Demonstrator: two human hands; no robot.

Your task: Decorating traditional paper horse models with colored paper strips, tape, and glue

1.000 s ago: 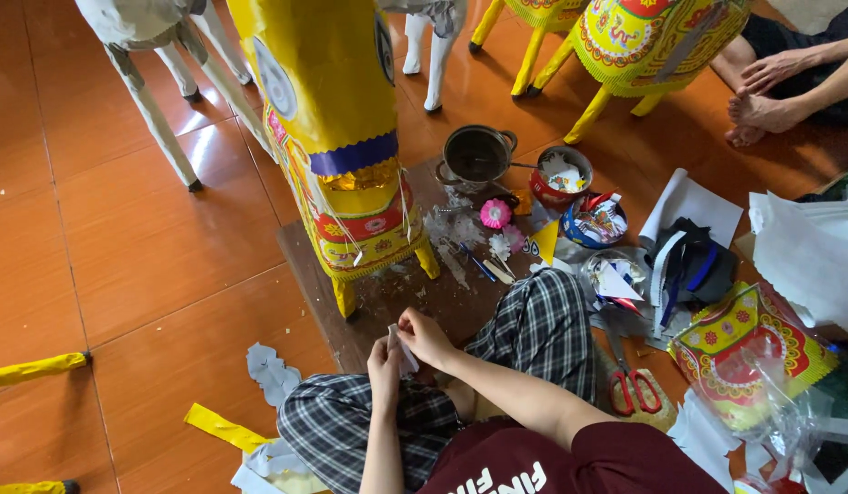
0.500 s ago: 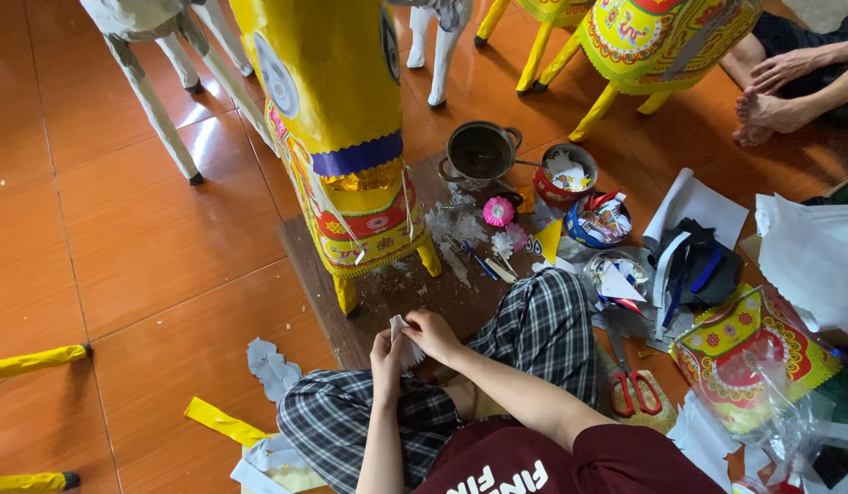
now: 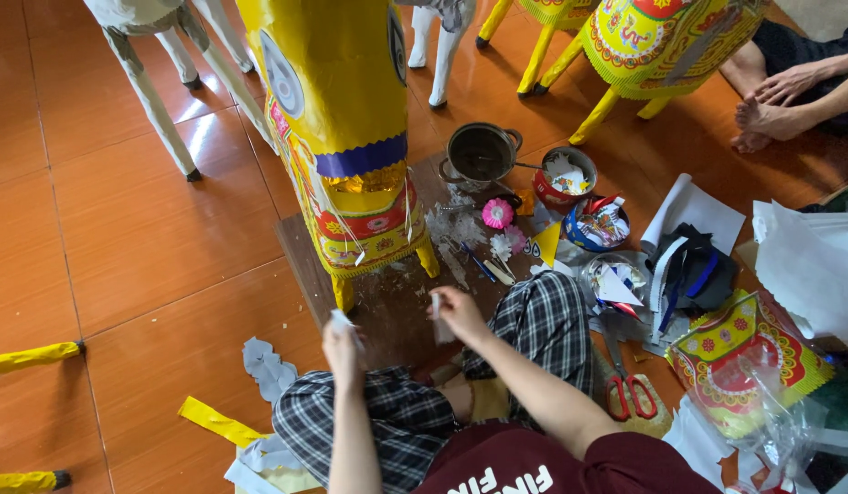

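I sit cross-legged in checked trousers in front of a tall yellow paper animal figure (image 3: 346, 137) with coloured trim, which stands on a brown board (image 3: 387, 302). My left hand (image 3: 342, 343) pinches a small white paper piece (image 3: 340, 319) near the figure's front leg. My right hand (image 3: 461, 313) holds another small white paper strip (image 3: 436, 305) above the board. The two hands are apart, both just in front of my knees.
A dark metal pot (image 3: 482, 153), a red bowl (image 3: 563, 178) and a blue bowl (image 3: 598, 224) of paper scraps stand behind the board. Red-handled scissors (image 3: 630, 393) lie to my right. More paper figures (image 3: 666, 41) and another person's hand and foot (image 3: 776, 101) are at the far right.
My hands were together at one small paper piece; now they have pulled apart, the left moving left and down, each with a white piece.
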